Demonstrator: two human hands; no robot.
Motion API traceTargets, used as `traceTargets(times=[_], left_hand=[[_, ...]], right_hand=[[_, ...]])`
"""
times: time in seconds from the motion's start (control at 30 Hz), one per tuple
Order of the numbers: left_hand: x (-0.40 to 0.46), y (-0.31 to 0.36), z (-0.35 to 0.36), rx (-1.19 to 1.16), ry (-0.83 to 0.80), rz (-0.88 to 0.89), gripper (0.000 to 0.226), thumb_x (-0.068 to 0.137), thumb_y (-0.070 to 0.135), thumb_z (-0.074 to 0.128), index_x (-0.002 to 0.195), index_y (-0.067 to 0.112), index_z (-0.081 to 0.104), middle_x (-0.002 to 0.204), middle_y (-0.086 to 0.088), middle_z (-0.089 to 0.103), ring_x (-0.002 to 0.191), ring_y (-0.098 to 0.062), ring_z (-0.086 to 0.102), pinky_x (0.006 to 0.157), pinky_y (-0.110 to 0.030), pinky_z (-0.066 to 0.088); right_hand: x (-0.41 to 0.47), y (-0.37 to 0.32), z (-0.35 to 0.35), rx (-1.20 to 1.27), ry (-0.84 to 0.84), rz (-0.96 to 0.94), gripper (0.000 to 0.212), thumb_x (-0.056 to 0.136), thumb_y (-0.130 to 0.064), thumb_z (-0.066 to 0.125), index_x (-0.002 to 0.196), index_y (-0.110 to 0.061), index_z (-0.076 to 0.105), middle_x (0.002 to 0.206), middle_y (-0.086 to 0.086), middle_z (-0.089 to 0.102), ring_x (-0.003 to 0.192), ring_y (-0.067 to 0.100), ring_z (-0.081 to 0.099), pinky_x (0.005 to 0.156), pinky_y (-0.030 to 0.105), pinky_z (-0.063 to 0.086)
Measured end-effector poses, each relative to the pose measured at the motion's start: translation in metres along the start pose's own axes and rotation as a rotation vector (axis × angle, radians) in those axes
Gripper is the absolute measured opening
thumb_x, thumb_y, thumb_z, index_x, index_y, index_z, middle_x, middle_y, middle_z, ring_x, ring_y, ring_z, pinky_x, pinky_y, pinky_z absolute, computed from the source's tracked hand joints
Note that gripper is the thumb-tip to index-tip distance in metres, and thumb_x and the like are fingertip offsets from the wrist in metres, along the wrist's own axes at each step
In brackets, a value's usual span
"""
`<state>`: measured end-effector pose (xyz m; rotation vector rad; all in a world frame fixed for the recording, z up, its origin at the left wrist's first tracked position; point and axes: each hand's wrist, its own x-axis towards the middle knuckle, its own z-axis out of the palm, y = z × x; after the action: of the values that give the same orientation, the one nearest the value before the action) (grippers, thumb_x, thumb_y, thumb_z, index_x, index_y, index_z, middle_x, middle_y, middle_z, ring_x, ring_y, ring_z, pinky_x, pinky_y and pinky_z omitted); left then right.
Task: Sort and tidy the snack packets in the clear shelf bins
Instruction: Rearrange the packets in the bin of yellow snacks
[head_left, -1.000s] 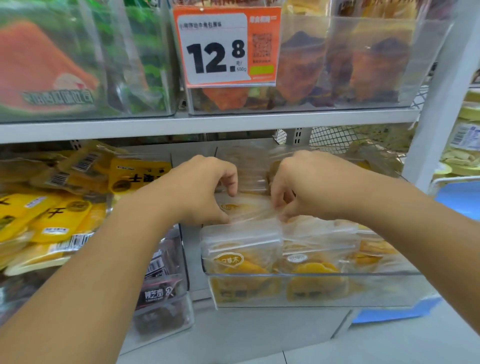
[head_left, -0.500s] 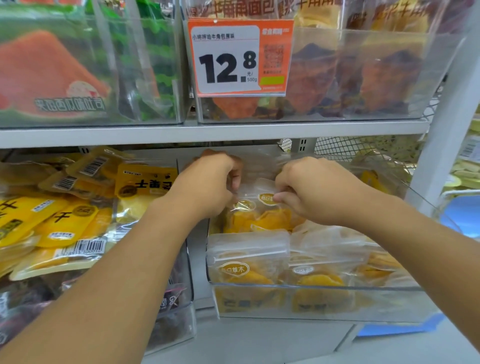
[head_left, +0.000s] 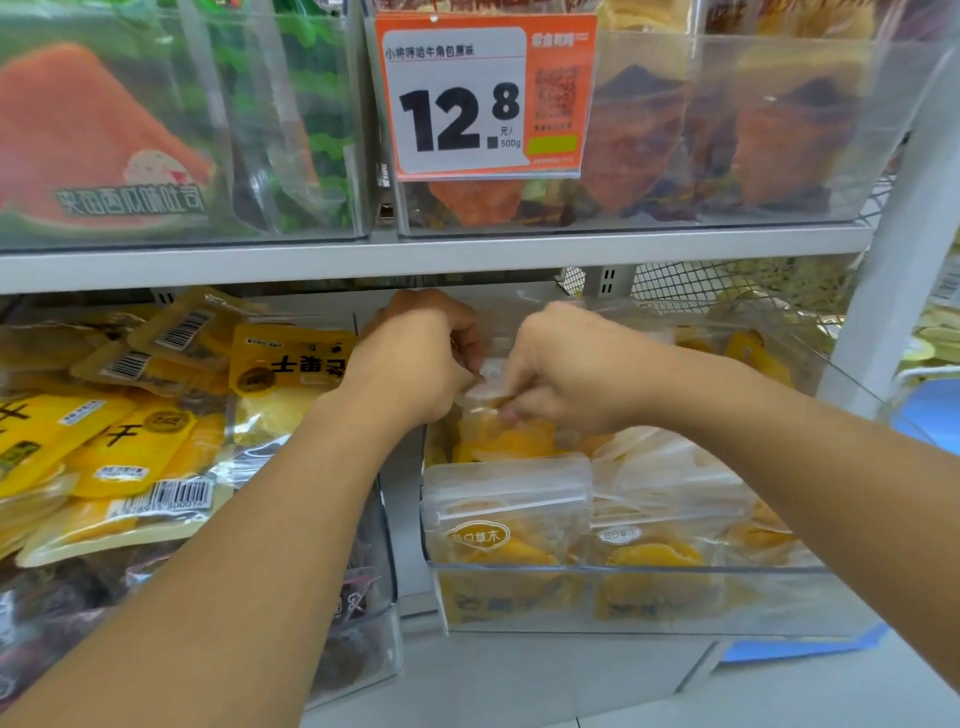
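White metal shelf (head_left: 436, 257) across the whole width, with a white upright post (head_left: 904, 249) at the right edge

On top of it, two clear plastic bins: upper left bin (head_left: 182, 228) packed with watermelon-printed red and green packets (head_left: 93, 140); upper right bin (head_left: 649, 218) holding clear bags of dark orange-brown dried pieces (head_left: 769, 150), fronted by an orange and white price card reading 12.8 (head_left: 485, 96)

Beneath the shelf, a lower left clear bin (head_left: 363, 623) heaped with yellow barcoded snack packets (head_left: 119, 447) lying at mixed angles, darker packets under them

Beside it, a lower right clear bin (head_left: 649, 603) with its front wall low, holding clear zip-top packets of orange dried fruit (head_left: 506, 525) standing in rows toward the front

Black wire mesh panel (head_left: 727, 286) behind that bin

Two bare forearms reaching in from the lower corners

Left hand (head_left: 415, 364) and right hand (head_left: 566, 369) close together deep in the lower right bin, each with fingers curled and pinching the top edge of one clear packet of orange fruit (head_left: 498, 431)

That packet upright behind the front rows, near the middle back of the bin, top strip caught between the two hands, lower part hidden by the packets ahead
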<state>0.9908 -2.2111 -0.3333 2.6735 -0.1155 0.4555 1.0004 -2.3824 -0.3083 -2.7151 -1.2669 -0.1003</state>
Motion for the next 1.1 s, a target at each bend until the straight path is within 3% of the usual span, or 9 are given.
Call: traceTargets(times=[0.1,0.27,0.4,0.57,0.73,0.87,0.93,1.03,1.1], left_hand=[[0.004,-0.007,-0.004,-0.067,-0.044,-0.015,0.035,0.070,0.003,0.079,0.060,0.032,0.061,0.083,0.004,0.070,0.081,-0.022,0.068,0.079,-0.037,0.060],[0.010,-0.010,-0.005,-0.177,-0.129,-0.047,0.029,0.063,0.011,0.092,0.067,0.025,0.067,0.079,0.008,0.072,0.079,-0.012,0.070,0.073,-0.021,0.056],[0.000,-0.009,-0.008,-0.203,-0.102,0.039,0.021,0.074,0.016,0.082,0.072,0.030,0.067,0.085,0.011,0.070,0.085,-0.006,0.067,0.063,-0.011,0.046],[-0.036,0.003,-0.031,-0.284,-0.011,0.207,0.023,0.075,0.015,0.075,0.084,0.031,0.061,0.085,0.009,0.059,0.070,0.000,0.053,0.060,-0.011,0.040],[-0.066,0.015,-0.048,-0.249,-0.349,0.249,0.023,0.067,0.048,0.085,0.074,0.029,0.075,0.067,0.014,0.070,0.061,-0.001,0.062,0.057,-0.013,0.046],[-0.071,0.017,-0.051,-0.131,-0.436,0.210,0.031,0.062,0.064,0.079,0.076,0.037,0.078,0.073,0.012,0.073,0.071,-0.001,0.067,0.067,-0.025,0.056],[-0.075,0.020,-0.053,-0.133,-0.534,0.206,0.030,0.062,0.070,0.074,0.077,0.044,0.079,0.082,0.011,0.073,0.075,-0.003,0.066,0.071,-0.033,0.057],[-0.078,0.025,-0.056,-0.141,-0.593,0.155,0.025,0.061,0.067,0.073,0.075,0.047,0.078,0.088,0.014,0.072,0.077,0.000,0.064,0.065,-0.022,0.050],[-0.078,0.025,-0.056,-0.138,-0.593,0.126,0.020,0.064,0.064,0.077,0.074,0.047,0.078,0.090,0.013,0.073,0.077,0.004,0.065,0.063,-0.015,0.044]], right_hand=[[0.009,-0.001,0.001,0.065,0.100,-0.030,0.024,0.083,-0.027,0.078,0.072,-0.006,0.076,0.054,0.008,0.055,0.053,0.014,0.045,0.056,0.017,0.043],[0.017,-0.011,0.020,-0.088,-0.045,0.007,0.026,0.081,-0.040,0.079,0.070,-0.016,0.077,0.055,-0.002,0.060,0.055,0.014,0.052,0.065,0.037,0.054],[0.016,-0.013,0.010,-0.096,-0.063,0.049,0.038,0.077,-0.044,0.082,0.063,-0.012,0.066,0.051,-0.004,0.049,0.050,0.010,0.044,0.054,0.035,0.048],[-0.008,-0.019,0.012,-0.208,0.176,0.196,0.054,0.067,-0.059,0.082,0.063,-0.027,0.038,0.065,-0.010,0.044,0.067,0.018,0.050,0.055,0.032,0.034],[-0.031,-0.013,-0.001,-0.090,0.329,0.272,0.057,0.068,-0.049,0.086,0.053,-0.016,0.041,0.054,-0.006,0.045,0.056,0.006,0.042,0.061,0.031,0.042],[-0.038,-0.022,-0.016,0.092,0.028,0.200,0.026,0.071,-0.045,0.086,0.073,-0.023,0.071,0.063,-0.011,0.069,0.063,0.000,0.064,0.066,0.027,0.055],[-0.038,-0.024,-0.020,0.159,-0.149,0.173,0.032,0.070,-0.043,0.088,0.095,-0.027,0.076,0.079,-0.014,0.074,0.073,-0.006,0.066,0.069,0.016,0.053],[-0.035,-0.025,-0.018,0.067,-0.225,0.144,0.028,0.077,-0.033,0.084,0.104,-0.029,0.075,0.086,-0.016,0.074,0.074,-0.006,0.064,0.067,0.012,0.050],[-0.031,-0.027,-0.013,-0.060,-0.296,0.143,0.015,0.086,-0.024,0.072,0.101,-0.027,0.075,0.086,-0.011,0.073,0.074,0.002,0.063,0.070,0.021,0.054]])
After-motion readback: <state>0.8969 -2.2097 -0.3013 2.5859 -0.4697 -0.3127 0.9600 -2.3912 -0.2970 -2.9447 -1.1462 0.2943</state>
